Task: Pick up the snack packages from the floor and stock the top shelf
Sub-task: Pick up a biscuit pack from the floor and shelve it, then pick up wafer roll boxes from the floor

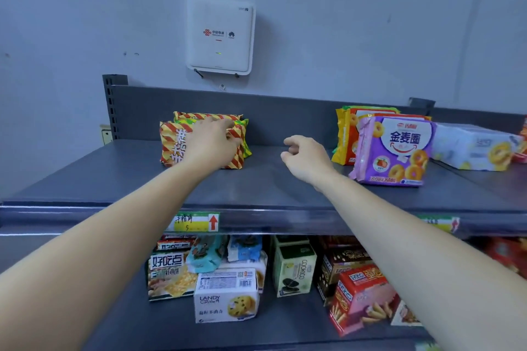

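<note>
Head view: dark grey metal top shelf [271, 179], holding at its left a stack of red-and-yellow striped snack packets [171, 148] standing against the back panel. The left hand [211, 142] lies on the front packet, fingers curled onto its face near the upper edge. The right hand [305, 155] hovers over bare shelf, fingers loosely bent, holding nothing. To the right stand a purple ring-biscuit packet [399, 148], an orange packet [345, 134] behind it, and a pale blue-white packet [473, 145]. A white square wall box [219, 34] hangs above.
</note>
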`<state>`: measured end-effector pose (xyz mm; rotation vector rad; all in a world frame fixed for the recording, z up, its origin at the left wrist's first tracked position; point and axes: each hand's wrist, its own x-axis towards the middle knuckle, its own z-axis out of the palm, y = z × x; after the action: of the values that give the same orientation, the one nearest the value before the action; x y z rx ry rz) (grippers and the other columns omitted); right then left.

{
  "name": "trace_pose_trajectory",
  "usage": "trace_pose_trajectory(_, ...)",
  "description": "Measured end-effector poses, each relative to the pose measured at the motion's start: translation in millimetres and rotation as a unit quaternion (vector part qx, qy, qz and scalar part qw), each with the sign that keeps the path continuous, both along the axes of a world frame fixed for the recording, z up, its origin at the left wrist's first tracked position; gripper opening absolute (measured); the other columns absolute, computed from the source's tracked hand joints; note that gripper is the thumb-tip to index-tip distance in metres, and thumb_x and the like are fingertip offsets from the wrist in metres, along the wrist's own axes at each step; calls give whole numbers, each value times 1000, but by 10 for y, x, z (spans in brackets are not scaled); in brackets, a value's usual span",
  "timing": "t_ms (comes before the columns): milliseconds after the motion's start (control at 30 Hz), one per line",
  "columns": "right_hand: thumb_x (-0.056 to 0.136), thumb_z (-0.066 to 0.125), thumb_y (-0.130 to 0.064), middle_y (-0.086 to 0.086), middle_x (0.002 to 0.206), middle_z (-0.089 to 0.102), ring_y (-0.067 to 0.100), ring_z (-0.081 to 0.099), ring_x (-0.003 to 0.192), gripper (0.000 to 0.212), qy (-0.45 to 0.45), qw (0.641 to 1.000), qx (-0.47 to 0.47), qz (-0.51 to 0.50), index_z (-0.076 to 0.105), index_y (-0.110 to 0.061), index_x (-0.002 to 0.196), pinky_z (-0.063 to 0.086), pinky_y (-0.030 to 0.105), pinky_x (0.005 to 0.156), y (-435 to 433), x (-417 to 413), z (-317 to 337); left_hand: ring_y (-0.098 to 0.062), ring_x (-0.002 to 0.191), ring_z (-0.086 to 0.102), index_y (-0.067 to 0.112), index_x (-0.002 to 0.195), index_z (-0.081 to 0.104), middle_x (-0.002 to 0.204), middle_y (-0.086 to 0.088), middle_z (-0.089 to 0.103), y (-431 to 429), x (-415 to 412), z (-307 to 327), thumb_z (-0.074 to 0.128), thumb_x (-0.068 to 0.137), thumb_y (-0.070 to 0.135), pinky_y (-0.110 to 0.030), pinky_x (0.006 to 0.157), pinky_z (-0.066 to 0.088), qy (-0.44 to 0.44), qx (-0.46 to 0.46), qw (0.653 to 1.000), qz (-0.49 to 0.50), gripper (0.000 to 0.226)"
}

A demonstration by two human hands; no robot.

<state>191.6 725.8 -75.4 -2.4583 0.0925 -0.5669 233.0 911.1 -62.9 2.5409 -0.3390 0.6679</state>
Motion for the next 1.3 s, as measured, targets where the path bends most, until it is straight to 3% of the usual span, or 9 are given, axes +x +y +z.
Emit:
trace_pose_trajectory(133, 94, 54, -26, -1, 127, 60, 18, 56, 115, 37, -20, 998, -42, -47, 54, -21, 131, 48, 32, 94, -290, -299, 12, -31, 121, 51, 17, 128, 59, 129, -10, 59, -378, -162, 0, 57, 90, 31, -42, 98, 45, -8, 23, 996, -86, 40)
trace_pose_trajectory(233, 92, 56, -27, -2, 124, 62, 20, 57, 113, 36, -37, 993, -76, -84, 58, -22, 128, 45, 30, 94, -542, -594, -2, -29, 121, 51, 17, 127, 60, 128, -8, 59, -680, -309, -34, 56, 91, 30, -42, 100, 44, -6, 24, 989, -143, 39)
trace_pose_trajectory(300, 90, 57, -26, 1, 122, 63, 23, 57, 114, 35, -43, 988, -95, -111, 60, -22, 125, 47, 36, 95, -750, -832, -22, -27, 124, 49, 18, 129, 58, 131, -6, 57, -920, -424, -52, 55, 92, 31, -41, 103, 43, -9, 37, 984, -174, 39)
trace_pose_trajectory(700, 93, 56, -28, 4, 131, 56, 24, 55, 118, 40, 22, 943, -141, -300, 55, -22, 132, 48, 41, 95, -2226, -2739, -205, -35, 113, 55, 12, 123, 61, 123, -14, 61, -2656, -1696, -149, 56, 91, 27, -41, 86, 49, -41, 102, 938, -328, 35)
trace_pose_trajectory(833, 91, 57, -27, 3, 129, 57, 25, 56, 116, 40, 45, 923, -145, -353, 56, -22, 131, 48, 36, 91, -2665, -3495, -302, -33, 112, 56, 10, 120, 62, 120, -13, 62, -3266, -2294, -291, 56, 92, 28, -44, 87, 51, -42, 117, 912, -391, 34)
trace_pose_trajectory(1033, 86, 56, -23, 5, 123, 61, 28, 56, 114, 39, 67, 892, -130, -428, 60, -23, 125, 49, 39, 91, -3268, -4660, -538, -34, 112, 56, 14, 121, 62, 118, -12, 63, -4103, -3242, -531, 56, 90, 28, -44, 89, 50, -49, 119, 877, -463, 35)
trace_pose_trajectory(1300, 88, 55, -17, 5, 133, 56, 24, 51, 122, 44, 121, 838, -83, -525, 56, -22, 132, 43, 35, 98, -3928, -6100, -934, -35, 104, 58, 10, 107, 65, 108, -14, 65, -5127, -4370, -869, 57, 88, 27, -42, 82, 51, -46, 151, 811, -564, 27)
